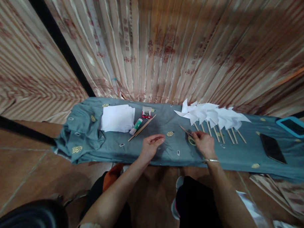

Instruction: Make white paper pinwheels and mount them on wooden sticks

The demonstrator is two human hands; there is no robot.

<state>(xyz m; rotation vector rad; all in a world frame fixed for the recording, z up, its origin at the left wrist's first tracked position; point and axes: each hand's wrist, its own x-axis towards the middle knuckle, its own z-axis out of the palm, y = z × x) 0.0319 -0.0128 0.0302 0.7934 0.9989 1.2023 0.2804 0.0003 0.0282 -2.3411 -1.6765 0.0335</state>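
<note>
My left hand hovers over the blue-grey cloth, fingers loosely curled with thumb and forefinger close together; nothing clear shows in them. My right hand rests on the cloth with a bracelet at the wrist, fingers pinched on a thin wooden stick that points up and left. Just right of it lies a row of white paper pinwheels on wooden sticks. A stack of white paper squares, a glue stick and two loose sticks lie to the left of my left hand.
A small red-and-white box sits behind the glue stick. A dark phone and a teal-framed tablet lie at the right end. A patterned curtain hangs behind the low bench; tiled floor lies on the left.
</note>
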